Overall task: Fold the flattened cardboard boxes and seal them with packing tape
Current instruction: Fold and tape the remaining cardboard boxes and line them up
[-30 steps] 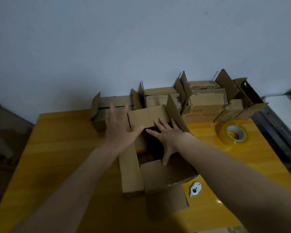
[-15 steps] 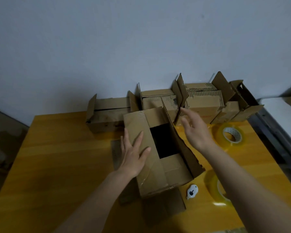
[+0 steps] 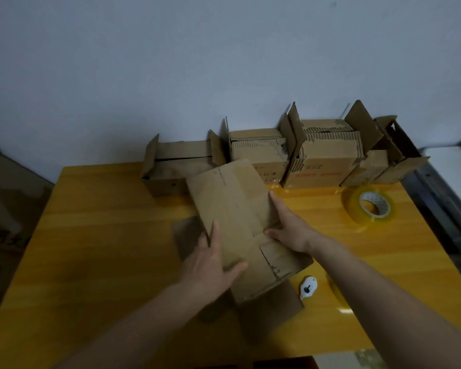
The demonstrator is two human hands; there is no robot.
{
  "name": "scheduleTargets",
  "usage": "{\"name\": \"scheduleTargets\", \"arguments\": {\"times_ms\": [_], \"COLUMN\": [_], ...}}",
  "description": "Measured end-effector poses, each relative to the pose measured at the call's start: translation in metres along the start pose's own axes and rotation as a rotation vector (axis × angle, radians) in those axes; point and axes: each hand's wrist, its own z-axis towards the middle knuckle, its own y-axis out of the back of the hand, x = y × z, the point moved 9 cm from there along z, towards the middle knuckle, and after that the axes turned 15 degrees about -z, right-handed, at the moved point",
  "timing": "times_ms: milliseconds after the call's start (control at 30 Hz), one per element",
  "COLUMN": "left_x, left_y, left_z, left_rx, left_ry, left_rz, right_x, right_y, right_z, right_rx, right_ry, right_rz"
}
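A brown cardboard box (image 3: pixel 232 206) stands on the yellow table (image 3: pixel 104 235), its top flaps folded down flat. My left hand (image 3: pixel 213 262) presses flat on the near left flap, fingers straight. My right hand (image 3: pixel 285 225) lies on the right flap, fingers stretched along its edge, thumb on the top. A roll of clear packing tape (image 3: pixel 370 206) lies flat on the table to the right, apart from both hands. A small white tape cutter (image 3: pixel 308 287) sits just right of the box's near corner.
Several folded cardboard boxes (image 3: pixel 322 161) with raised flaps line the back edge against the grey wall. A loose flap of the box lies on the table below it. A second tape roll (image 3: pixel 336 291) is partly hidden by my right forearm. A white surface (image 3: pixel 453 171) stands at far right.
The open box top has been closed: both long flaps were folded down over the dark opening. My right hand came back from the right flap's far edge onto the closed top.
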Motion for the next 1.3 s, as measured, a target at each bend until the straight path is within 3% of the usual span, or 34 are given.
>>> {"name": "scheduleTargets", "arguments": {"times_ms": [100,167,233,300,400,500,600,767,867,967,1100,1300], "left_x": [0.005,-0.001,-0.008,-0.01,-0.015,-0.024,-0.044,-0.078,-0.092,-0.097,-0.107,-0.123], "left_y": [0.016,0.029,0.025,0.007,-0.01,-0.016,-0.027,-0.049,-0.052,-0.056,-0.063,-0.074], "left_z": [-0.026,-0.025,-0.017,-0.005,0.01,0.017,0.022,0.033,0.041,0.047,0.05,0.053], "left_rx": [0.037,-0.007,0.049,0.199,0.191,0.098,0.011,-0.03,-0.031,-0.008,-0.022,-0.055], "left_ry": [-0.181,-0.463,-0.679,-0.748,-0.65,-0.512,-0.401,-0.358,-0.435,-0.465,-0.382,-0.435], "left_rz": [0.457,0.657,0.753,0.75,0.636,0.537,0.503,0.454,0.471,0.486,0.462,0.485], "right_x": [0.01,0.019,0.034,0.05,0.039,-0.024,-0.064,-0.062,-0.094,-0.154,-0.217,-0.224], "right_y": [-0.006,-0.011,-0.017,-0.02,0.006,0.03,0.021,0.028,0.046,0.041,-0.007,-0.08], "right_z": [0.001,0.003,0.007,0.009,0.007,-0.005,-0.014,-0.02,-0.033,-0.065,-0.11,-0.116], "right_rx": [0.12,0.183,0.207,0.165,-0.132,-0.356,-0.312,-0.262,-0.399,-0.53,-0.461,-0.057], "right_ry": [0.135,0.187,0.233,0.262,0.165,-0.154,-0.328,-0.174,-0.252,-0.501,-0.795,-0.724], "right_rz": [-0.065,-0.106,-0.166,-0.183,-0.084,0.016,0.13,0.394,0.452,0.314,-0.008,-0.369]}}
